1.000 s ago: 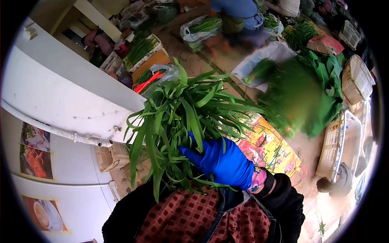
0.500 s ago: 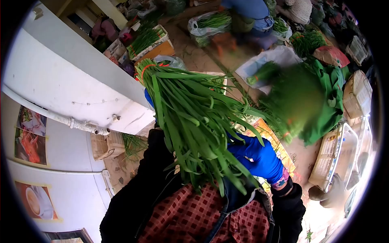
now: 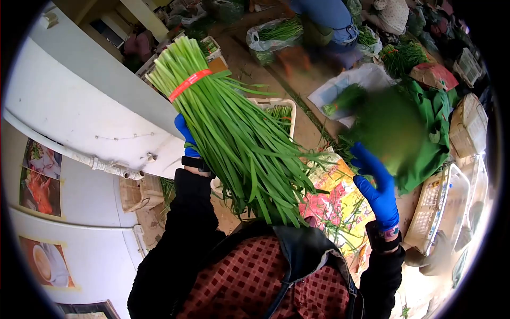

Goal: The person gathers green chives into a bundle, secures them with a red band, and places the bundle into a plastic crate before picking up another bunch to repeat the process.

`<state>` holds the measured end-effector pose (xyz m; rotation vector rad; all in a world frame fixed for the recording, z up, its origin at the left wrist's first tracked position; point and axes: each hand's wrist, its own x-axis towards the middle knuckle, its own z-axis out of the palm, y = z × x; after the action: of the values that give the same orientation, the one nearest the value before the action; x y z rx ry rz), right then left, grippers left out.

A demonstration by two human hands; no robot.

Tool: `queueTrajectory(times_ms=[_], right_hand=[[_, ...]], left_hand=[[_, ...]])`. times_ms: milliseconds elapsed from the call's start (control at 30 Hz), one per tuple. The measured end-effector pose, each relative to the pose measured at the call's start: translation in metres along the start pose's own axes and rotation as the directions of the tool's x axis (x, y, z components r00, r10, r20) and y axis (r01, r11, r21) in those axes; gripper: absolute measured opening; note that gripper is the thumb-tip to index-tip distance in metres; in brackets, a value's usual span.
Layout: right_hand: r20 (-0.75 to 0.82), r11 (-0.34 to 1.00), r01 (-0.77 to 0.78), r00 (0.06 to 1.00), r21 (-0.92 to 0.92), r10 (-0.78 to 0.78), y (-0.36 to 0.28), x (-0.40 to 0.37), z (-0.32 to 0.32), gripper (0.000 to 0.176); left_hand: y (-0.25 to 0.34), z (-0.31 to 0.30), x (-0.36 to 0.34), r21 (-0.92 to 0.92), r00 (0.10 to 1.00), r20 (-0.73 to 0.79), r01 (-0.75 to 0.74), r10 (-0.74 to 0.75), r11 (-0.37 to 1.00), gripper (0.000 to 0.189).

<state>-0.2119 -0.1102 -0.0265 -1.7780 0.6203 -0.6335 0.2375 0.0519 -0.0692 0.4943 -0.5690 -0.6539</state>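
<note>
A thick bunch of garlic chives (image 3: 239, 133), bound with a red band (image 3: 189, 85) near its pale stem ends, is held up before my chest. My left hand (image 3: 186, 136), in a blue glove, grips it from beneath on the left side; most of its fingers are hidden by the stems. The long leaves hang down toward my checked shirt. Away to the right, my right hand (image 3: 378, 191), also blue-gloved, is off the bunch with fingers apart and nothing in them. Below it lies a colourful printed sheet (image 3: 340, 194) strewn with loose leaves.
Beyond the bunch stands a white crate (image 3: 293, 114) with more chives. A green cloth (image 3: 438, 138) lies at the right near plastic crates (image 3: 438, 207). A white wall (image 3: 95, 111) runs along my left. A co-worker in blue (image 3: 326, 21) bends over bundles at the back.
The bunch has swung so its banded stem ends point up and left, its band now plainly visible. My right hand has left the leaves and moved out to the right, opening.
</note>
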Motion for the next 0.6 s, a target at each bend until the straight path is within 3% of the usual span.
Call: queueTrajectory(times_ms=[67,267,333,400,467,600], right_hand=[[0.032,0.954,0.161,0.984,0.254,-0.174,-0.009,0.018,0.01,0.068],[0.092,0.926,0.327,0.933,0.187,-0.348,-0.043,0.051,0.018,0.077],[0.015,0.918,0.318,0.944,0.239,-0.331,-0.034,0.053,0.007,0.072],[-0.001,0.904,0.22,0.972,0.367,-0.236,-0.033,0.05,-0.007,0.072],[0.027,0.886,0.208,0.97,0.415,-0.24,-0.029,0.049,-0.007,0.077],[0.309,0.889,0.232,0.877,0.396,-0.367,-0.017,0.056,0.024,0.103]], left_hand=[[-0.02,0.022,-0.016,-0.095,0.973,0.189,0.154,-0.134,0.983,0.057],[-0.065,0.059,-0.053,-0.145,0.961,0.14,0.258,-0.239,0.955,0.055],[-0.07,0.066,-0.057,-0.143,0.96,0.126,0.268,-0.251,0.953,0.055],[-0.071,0.074,-0.058,-0.136,0.959,0.112,0.272,-0.258,0.952,0.055],[-0.071,0.079,-0.056,-0.128,0.963,0.102,0.263,-0.251,0.956,0.055],[-0.082,0.108,-0.066,-0.152,0.964,0.086,0.26,-0.25,0.954,0.055]])
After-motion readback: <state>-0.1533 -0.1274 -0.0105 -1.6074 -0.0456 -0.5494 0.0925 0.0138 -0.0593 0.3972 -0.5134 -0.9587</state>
